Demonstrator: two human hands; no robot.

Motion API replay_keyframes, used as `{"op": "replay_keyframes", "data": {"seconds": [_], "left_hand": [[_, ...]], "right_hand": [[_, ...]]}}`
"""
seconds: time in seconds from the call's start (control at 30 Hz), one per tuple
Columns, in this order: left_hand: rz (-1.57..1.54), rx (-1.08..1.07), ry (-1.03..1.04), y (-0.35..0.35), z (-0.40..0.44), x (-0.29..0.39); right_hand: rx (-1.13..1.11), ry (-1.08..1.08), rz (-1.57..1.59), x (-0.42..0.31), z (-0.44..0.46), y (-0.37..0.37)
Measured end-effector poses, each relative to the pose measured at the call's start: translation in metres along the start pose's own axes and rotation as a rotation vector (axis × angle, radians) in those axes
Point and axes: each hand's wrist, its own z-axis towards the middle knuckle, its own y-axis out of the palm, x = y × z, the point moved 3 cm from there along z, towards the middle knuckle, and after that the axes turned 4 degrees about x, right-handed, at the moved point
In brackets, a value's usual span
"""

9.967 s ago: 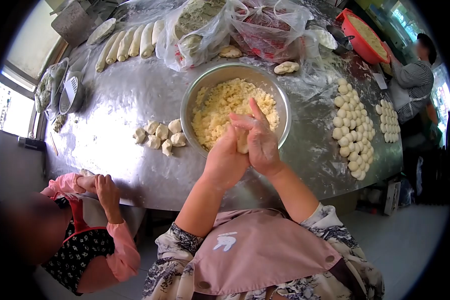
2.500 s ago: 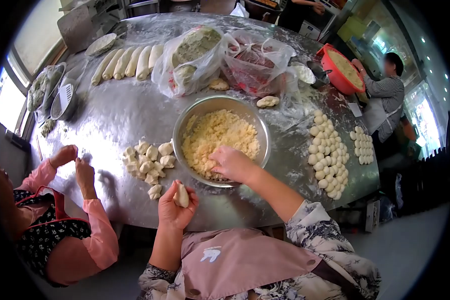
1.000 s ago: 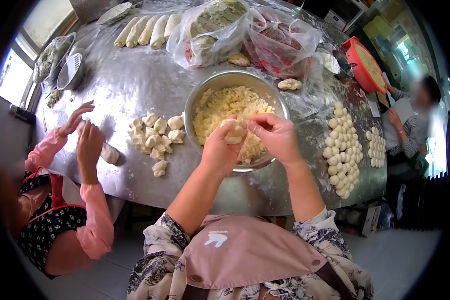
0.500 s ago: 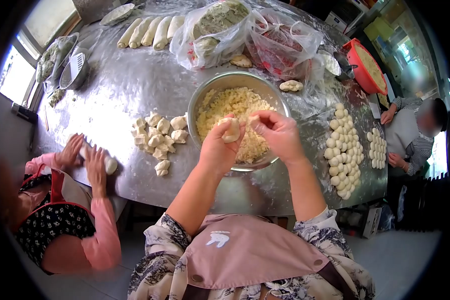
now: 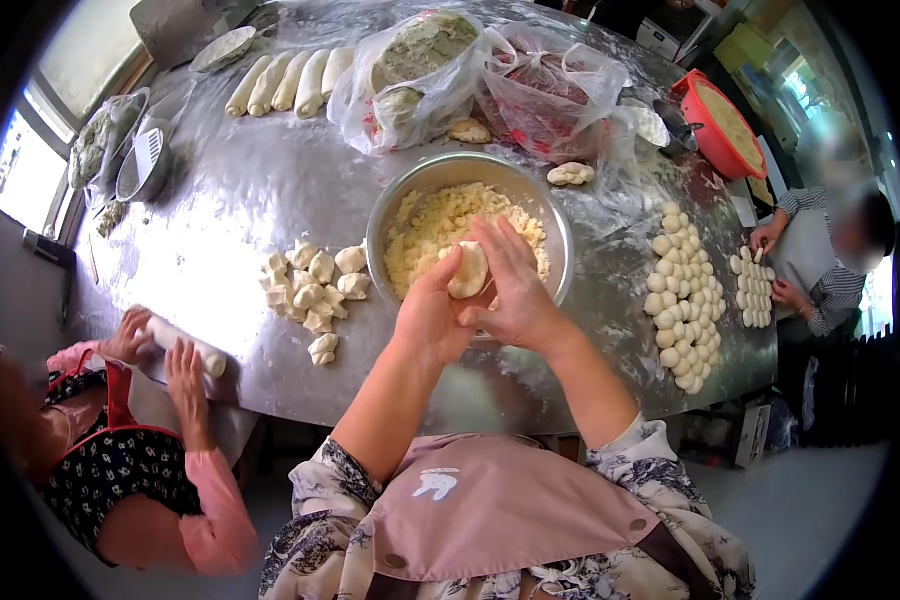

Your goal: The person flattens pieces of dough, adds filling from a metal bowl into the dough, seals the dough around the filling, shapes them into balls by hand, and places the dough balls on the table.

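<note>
My left hand [image 5: 435,312] is closed around a pale dough piece [image 5: 468,271], above the near part of a steel bowl [image 5: 382,205]. The bowl holds crumbly yellow filling [image 5: 450,215]. Beside the dough, my right hand [image 5: 515,298] has its fingers stretched out and spread, its palm facing the piece and its heel close to my left hand. Whether it touches the dough is hard to tell. Left of the bowl lies a pile of torn dough lumps [image 5: 307,296], with one small lump [image 5: 323,348] nearer the table's front edge.
Plastic bags [image 5: 410,80] of green and red dough stand behind the bowl, near white dough rolls [image 5: 311,84]. Round dough balls [image 5: 682,300] cover the right side. A co-worker at left presses a dough roll [image 5: 192,345]; another person stands right, beyond a red basin [image 5: 720,125].
My right hand has gone from a pinch beside the dough to spread fingers against or near it. The left co-worker's roll looks longer. The right co-worker's hands have reached the small dough balls.
</note>
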Motion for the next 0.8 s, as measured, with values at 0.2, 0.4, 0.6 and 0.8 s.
{"op": "replay_keyframes", "data": {"seconds": [0.2, 0.4, 0.6, 0.8], "left_hand": [[0.142, 0.106, 0.140, 0.021, -0.011, -0.020], [0.390, 0.193, 0.192, 0.020, -0.010, -0.020], [0.169, -0.223, 0.100, -0.005, 0.002, -0.021], [0.135, 0.079, 0.092, 0.010, 0.001, -0.029]], "right_hand": [[0.091, -0.021, 0.057, -0.004, -0.003, 0.001], [0.139, 0.008, 0.088, -0.017, -0.001, 0.001], [0.135, -0.011, 0.135, -0.003, -0.007, -0.006], [0.192, 0.069, 0.173, -0.008, -0.010, -0.003]]}}
